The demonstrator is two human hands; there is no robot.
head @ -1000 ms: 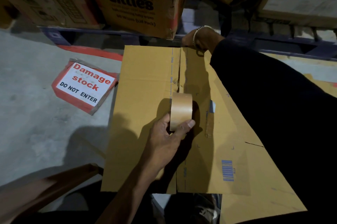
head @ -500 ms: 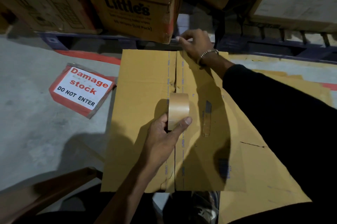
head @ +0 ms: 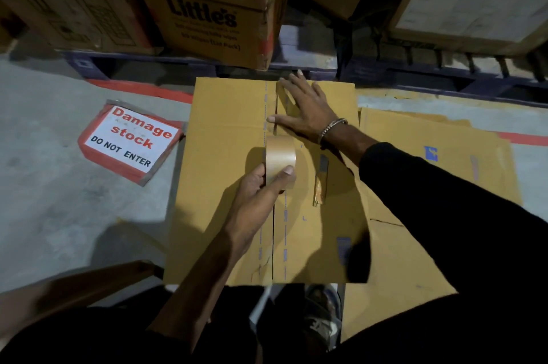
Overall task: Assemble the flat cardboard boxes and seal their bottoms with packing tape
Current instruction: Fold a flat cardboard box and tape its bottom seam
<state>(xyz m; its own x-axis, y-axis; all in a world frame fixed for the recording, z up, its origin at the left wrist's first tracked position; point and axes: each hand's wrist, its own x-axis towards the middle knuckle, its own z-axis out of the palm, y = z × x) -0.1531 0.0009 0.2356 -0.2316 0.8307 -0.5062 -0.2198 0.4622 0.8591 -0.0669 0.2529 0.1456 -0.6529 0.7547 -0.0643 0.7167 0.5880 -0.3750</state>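
The tan corrugated cardboard box (head: 225, 185) stood bottom-up on the floor, its two long flaps folded shut so that their edges met in a seam running from the near edge to the far one; what was inside could not be seen. On that seam, near the middle of the box, the left hand (head: 258, 200) gripped a brown roll of packing tape (head: 280, 160) standing on its edge, thumb on the left face and fingers curled over the right. A strip of tape ran from the roll along the seam toward the far edge of the box. There the right hand (head: 308, 111) lay flat with its fingers spread, pressing the strip and the right flap down — a metal bracelet (head: 330, 128) on the wrist, a black sleeve (head: 444, 215) behind it. A short scrap of old tape (head: 320, 185) clung to the right flap just beside the roll.

Right of the box, flat tan cardboard sheets (head: 444, 156) lay on the grey concrete floor (head: 59, 215). Left of the box lay a red-bordered white sign (head: 130, 141) reading "Damage stock DO NOT ENTER". Beyond the box's far edge, stacked brown cartons — one printed "Little's" (head: 207, 22) — sat on a dark blue pallet (head: 302, 52), and a red line (head: 142, 89) crossed the floor in front of it. A shoe (head: 321, 316) showed below the box's near edge.
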